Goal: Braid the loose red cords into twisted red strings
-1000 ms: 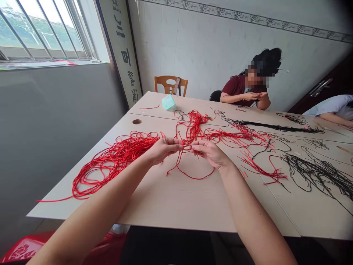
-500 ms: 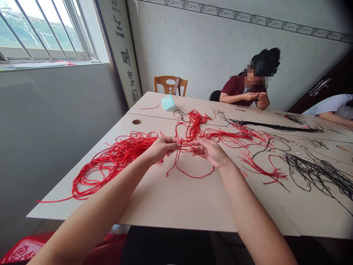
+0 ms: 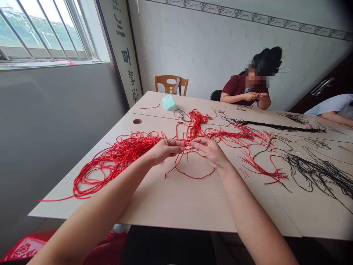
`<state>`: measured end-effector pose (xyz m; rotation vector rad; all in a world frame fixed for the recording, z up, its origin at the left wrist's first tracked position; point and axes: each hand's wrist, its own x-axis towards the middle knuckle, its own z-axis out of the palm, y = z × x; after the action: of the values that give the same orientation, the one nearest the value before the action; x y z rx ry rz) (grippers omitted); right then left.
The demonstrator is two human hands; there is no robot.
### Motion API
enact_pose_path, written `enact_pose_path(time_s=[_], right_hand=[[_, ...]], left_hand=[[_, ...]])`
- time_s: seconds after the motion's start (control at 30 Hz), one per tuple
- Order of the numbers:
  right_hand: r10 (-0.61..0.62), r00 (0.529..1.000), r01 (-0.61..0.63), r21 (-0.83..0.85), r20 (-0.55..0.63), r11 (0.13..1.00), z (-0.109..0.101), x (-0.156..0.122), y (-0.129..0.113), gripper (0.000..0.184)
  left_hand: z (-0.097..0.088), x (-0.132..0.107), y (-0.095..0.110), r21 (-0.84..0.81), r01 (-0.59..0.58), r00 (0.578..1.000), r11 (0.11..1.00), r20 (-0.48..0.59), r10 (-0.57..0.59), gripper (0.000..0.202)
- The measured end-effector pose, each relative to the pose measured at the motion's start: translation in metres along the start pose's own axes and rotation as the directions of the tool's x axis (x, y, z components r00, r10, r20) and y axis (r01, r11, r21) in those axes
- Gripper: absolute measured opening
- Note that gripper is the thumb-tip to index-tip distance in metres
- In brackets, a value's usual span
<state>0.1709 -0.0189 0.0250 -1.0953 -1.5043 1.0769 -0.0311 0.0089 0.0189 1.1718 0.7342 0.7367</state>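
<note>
Above the table's middle, my left hand (image 3: 168, 150) pinches a thin red cord (image 3: 196, 177) between thumb and fingers. My right hand (image 3: 209, 149) closes on the same cord from the other side, its fingertips nearly meeting the left ones. Where the cord crosses between them, the fingers partly hide it. Its lower part hangs in a loop to the tabletop, and one end points to the lower left. Beside my left hand lies a large heap of loose red cord (image 3: 118, 158). Just beyond my hands is a bundle of knotted red cords (image 3: 197, 123).
More red cords (image 3: 234, 134) and black cords (image 3: 317, 173) spread over the right of the table (image 3: 165, 202). A mint-green box-like object (image 3: 169, 102) stands towards the back, near a round hole (image 3: 137, 121). Across the table, a person (image 3: 245, 90) handles cord; another person's sleeve (image 3: 331, 105) shows at right.
My right hand has come closer to my left, its fingers now pinched together. The short cord ends at the fingertips have shifted, one now pointing up. The view has moved slightly.
</note>
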Motion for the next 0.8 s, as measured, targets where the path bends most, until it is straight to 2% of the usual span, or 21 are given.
enact_pose_path(time_s=[0.1,0.23,0.43,0.6,0.8], right_hand=[[0.001,0.999,-0.003,0.056,0.036,0.998,0.003,-0.001,-0.001,0.022],[0.0,0.996,-0.006,0.071,0.09,0.997,0.008,-0.002,-0.002,0.019],[-0.057,0.997,0.056,0.025,0.054,0.998,0.017,-0.005,-0.002,0.031],[-0.059,0.996,0.062,-0.033,0.072,0.998,0.023,-0.005,0.0,0.019],[-0.029,0.999,0.034,-0.137,0.044,0.99,0.024,-0.004,0.002,0.015]], left_hand=[[0.003,-0.003,0.001,0.051,-0.005,0.999,0.999,0.051,0.003,0.023],[0.007,-0.005,0.004,0.112,-0.036,0.998,0.993,0.062,0.029,0.021],[0.009,-0.007,0.006,0.153,-0.068,0.997,0.986,0.038,0.063,0.026],[0.013,-0.009,0.007,0.201,-0.092,0.996,0.975,-0.001,0.094,0.025],[0.015,-0.009,0.006,0.316,-0.087,0.993,0.945,-0.05,0.108,0.028]])
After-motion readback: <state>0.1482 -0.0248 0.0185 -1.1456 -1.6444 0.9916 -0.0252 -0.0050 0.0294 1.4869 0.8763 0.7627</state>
